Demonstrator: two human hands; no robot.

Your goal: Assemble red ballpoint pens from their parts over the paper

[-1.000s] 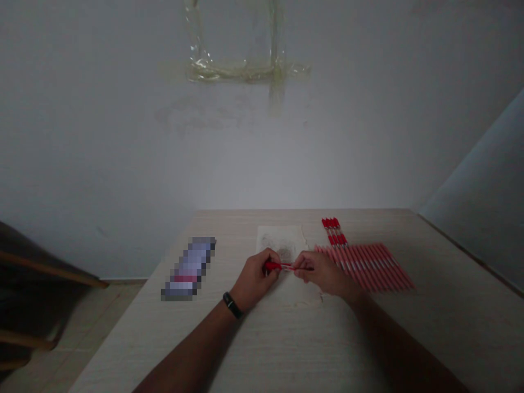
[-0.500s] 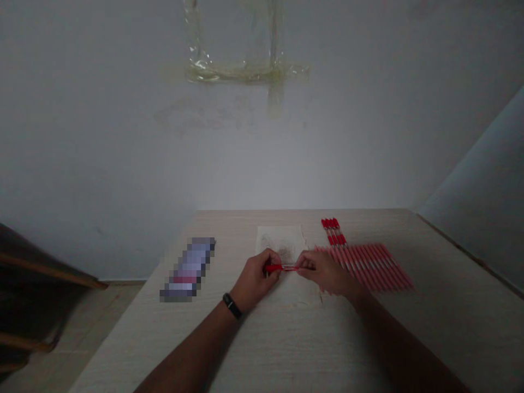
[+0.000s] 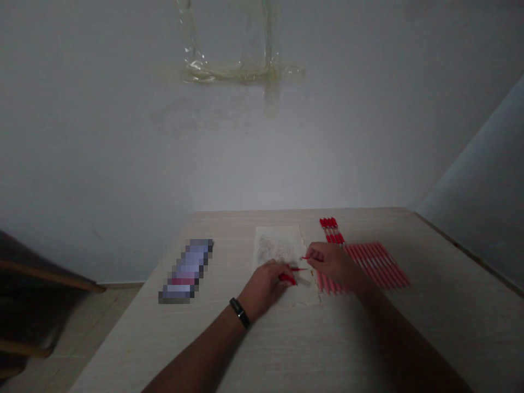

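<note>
Both hands pinching over a scribbled white paper sheet (image 3: 275,246) on the pale wood counter (image 3: 450,327): left hand (image 3: 264,289) closed on a short red plastic pen piece (image 3: 287,279), right hand (image 3: 333,263) on a slim red pen stick (image 3: 305,257), both light, stiff, fingertip-held by the shaft.

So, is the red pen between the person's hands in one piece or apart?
Apart: the left hand holds a short red piece, the right hand a separate thin red rod.

I have a pale wood-grain table (image 3: 139,349) carrying a sheet of paper (image 3: 274,245) by the far edge, a blurred packet (image 3: 186,271) left of it, and 2 rows of red pens (image 3: 376,265) toward the right edge.
</note>
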